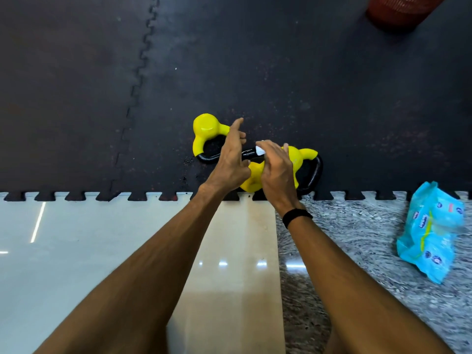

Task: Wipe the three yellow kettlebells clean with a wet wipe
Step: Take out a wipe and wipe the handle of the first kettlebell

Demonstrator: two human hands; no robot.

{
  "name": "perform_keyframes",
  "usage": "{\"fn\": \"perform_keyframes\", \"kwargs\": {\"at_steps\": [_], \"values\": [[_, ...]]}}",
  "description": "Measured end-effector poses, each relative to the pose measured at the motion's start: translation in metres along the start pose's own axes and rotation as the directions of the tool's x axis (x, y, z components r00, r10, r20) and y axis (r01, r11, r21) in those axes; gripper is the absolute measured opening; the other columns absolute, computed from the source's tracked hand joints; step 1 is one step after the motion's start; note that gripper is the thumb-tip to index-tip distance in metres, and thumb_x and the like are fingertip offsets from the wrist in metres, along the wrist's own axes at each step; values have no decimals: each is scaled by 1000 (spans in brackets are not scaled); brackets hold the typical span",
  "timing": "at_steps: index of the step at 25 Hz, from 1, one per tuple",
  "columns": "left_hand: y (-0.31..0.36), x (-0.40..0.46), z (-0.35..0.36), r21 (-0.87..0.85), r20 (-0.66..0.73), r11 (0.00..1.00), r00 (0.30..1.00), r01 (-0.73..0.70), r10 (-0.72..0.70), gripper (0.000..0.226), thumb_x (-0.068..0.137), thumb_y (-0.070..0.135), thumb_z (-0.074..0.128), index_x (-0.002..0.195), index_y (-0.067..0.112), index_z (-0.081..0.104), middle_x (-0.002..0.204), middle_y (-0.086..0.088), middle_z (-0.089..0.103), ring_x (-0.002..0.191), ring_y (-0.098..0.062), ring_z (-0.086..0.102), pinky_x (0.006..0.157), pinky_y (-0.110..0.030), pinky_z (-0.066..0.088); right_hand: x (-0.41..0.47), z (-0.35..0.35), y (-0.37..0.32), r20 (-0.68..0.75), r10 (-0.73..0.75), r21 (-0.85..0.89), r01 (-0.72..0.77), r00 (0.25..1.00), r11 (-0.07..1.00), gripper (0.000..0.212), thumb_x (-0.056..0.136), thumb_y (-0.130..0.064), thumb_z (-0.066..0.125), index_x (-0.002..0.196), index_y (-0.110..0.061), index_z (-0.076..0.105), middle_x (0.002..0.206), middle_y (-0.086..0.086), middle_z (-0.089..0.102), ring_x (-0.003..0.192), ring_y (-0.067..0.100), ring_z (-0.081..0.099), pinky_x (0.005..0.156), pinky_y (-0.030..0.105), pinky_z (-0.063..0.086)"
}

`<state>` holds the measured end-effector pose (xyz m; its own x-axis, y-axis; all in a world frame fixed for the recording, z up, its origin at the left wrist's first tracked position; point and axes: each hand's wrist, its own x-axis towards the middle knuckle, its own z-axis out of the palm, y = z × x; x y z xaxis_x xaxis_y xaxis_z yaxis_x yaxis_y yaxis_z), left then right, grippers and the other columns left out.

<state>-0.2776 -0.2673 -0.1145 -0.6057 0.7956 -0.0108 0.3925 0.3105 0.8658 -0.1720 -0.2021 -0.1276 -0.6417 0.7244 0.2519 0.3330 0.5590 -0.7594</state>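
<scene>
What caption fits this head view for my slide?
Both hands work over yellow kettlebells on a dark mat; the right hand pinches a white wipe.

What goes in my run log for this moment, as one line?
stage: wiping | right hand: pinches wet wipe over kettlebells | left hand: open, above them | wipes pack: on floor, right

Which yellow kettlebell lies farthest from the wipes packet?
The left kettlebell, showing its flat base, beyond the left hand; the others lie under the hands, nearer the packet.
</scene>
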Motion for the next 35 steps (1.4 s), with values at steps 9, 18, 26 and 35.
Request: {"fn": "perform_keyframes", "kwargs": {"at_steps": [9, 18, 26, 35], "values": [[13, 1, 11, 33, 26, 998, 998, -49, 48, 61, 71, -16, 56, 129, 3, 48, 107, -13, 61, 102, -26, 61, 89, -41, 53, 8, -3, -2, -99, 542, 405, -464, 834, 788, 33, 99, -3, 40, 125, -5, 61, 127, 10, 62, 117, 22, 56, 93, 17, 42], [13, -12, 7, -13, -91, 1000, 996, -20, 18, 41, 71, -17, 56, 106, 1, 63, 103, -9, 68, 96, -17, 63, 79, -7, 45, 12, 5, -4, -135, 309, 195, -280, 941, 940, 41, 88, 12, 39, 119, 0, 63, 115, 18, 67, 108, 22, 59, 84, 9, 41], [13, -16, 5, -1, -37, 999, 998, 49, -49, 38, 81, -5, 59, 114, 15, 61, 108, -1, 69, 104, -18, 63, 88, -33, 51, 19, 4, 1, 15, 507, 132, -504, 862, 853, 36, 89, 8, 36, 111, -5, 61, 93, 10, 64, 88, 26, 55, 68, 24, 36], [8, -15, 11, -135, -115, 979, 978, 156, -172, 41, 88, 2, 57, 128, 13, 58, 125, -5, 64, 117, -19, 58, 103, -37, 45, 4, 18, -18, -24, 388, 158, -380, 921, 911, 42, 93, 5, 40, 134, 0, 47, 104, 19, 64, 89, 16, 50, 72, 29, 41]]}}
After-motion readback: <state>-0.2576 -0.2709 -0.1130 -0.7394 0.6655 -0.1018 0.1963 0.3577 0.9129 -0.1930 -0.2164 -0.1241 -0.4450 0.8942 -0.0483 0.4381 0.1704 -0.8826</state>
